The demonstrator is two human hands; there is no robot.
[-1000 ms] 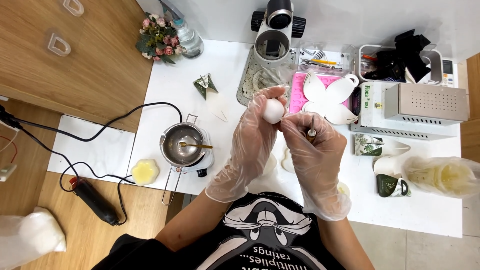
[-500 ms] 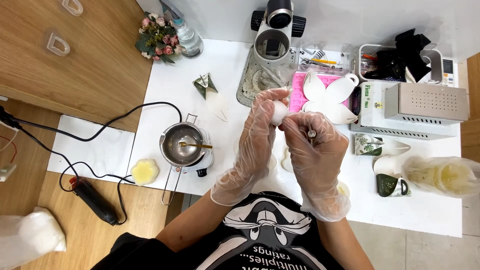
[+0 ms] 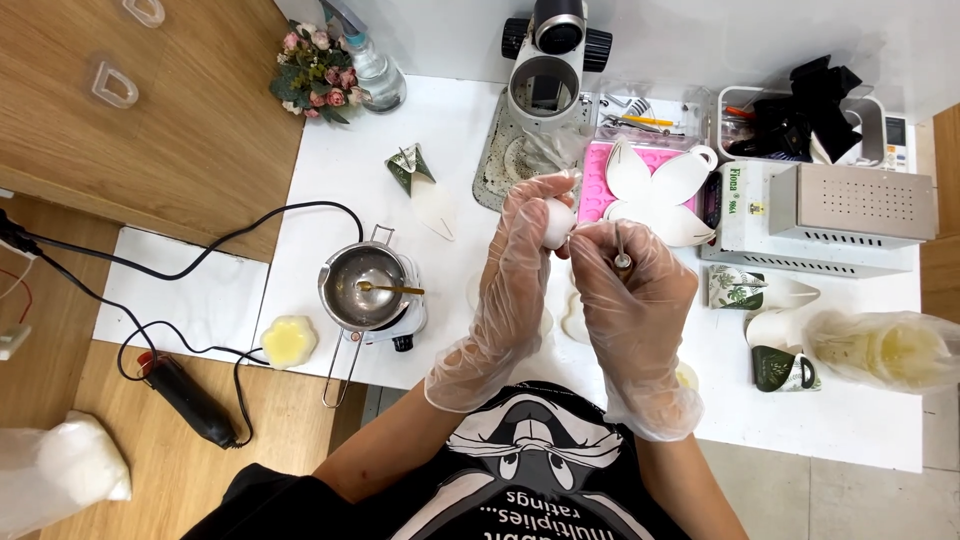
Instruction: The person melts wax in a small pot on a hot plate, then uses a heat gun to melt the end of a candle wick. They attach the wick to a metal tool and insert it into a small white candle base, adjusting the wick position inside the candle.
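Observation:
Both my hands wear clear plastic gloves and are raised over the white table (image 3: 330, 190). My left hand (image 3: 515, 270) pinches a small white rounded piece (image 3: 557, 222) between thumb and fingers. My right hand (image 3: 630, 290) grips a thin metal tool (image 3: 621, 255), its tip touching the white piece. The two hands press close together. White petal-shaped moulds (image 3: 660, 190) lie just beyond them on a pink silicone mat (image 3: 596, 185).
A small metal melting pot (image 3: 362, 285) with a spoon sits on a heater at my left, a yellow flower-shaped wax piece (image 3: 287, 340) beside it. A black cable (image 3: 200, 260), a magnifier stand (image 3: 545, 80), a grey metal box (image 3: 860, 205) and cone-shaped cups (image 3: 770, 295) surround the work area.
The white piece has turned in my left hand and dropped slightly lower. My right hand keeps working the tool against it.

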